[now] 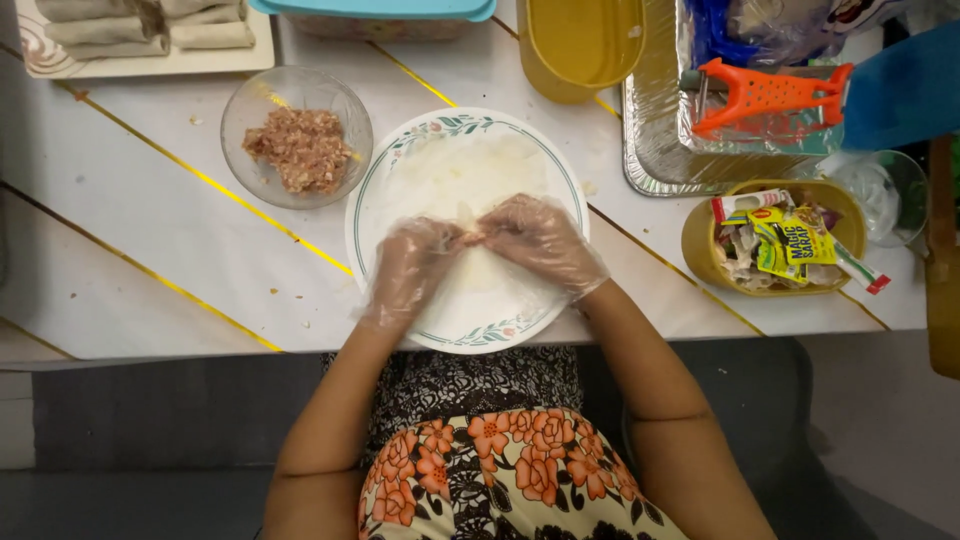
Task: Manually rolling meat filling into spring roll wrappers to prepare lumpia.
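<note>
Both gloved hands meet over the middle of the plate (372, 215): the left hand (412, 268) and right hand (540, 240) each pinch the pale wrapper (470, 180), which spreads away from the fingertips; the bowl of filling (300, 148) sits nearer the left

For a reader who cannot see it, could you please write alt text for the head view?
Two gloved hands, the left hand and right hand, pinch a thin wrapper with filling on a white plate. A glass bowl of minced filling sits at upper left, an orange peeler in a foil tray at upper right.
</note>
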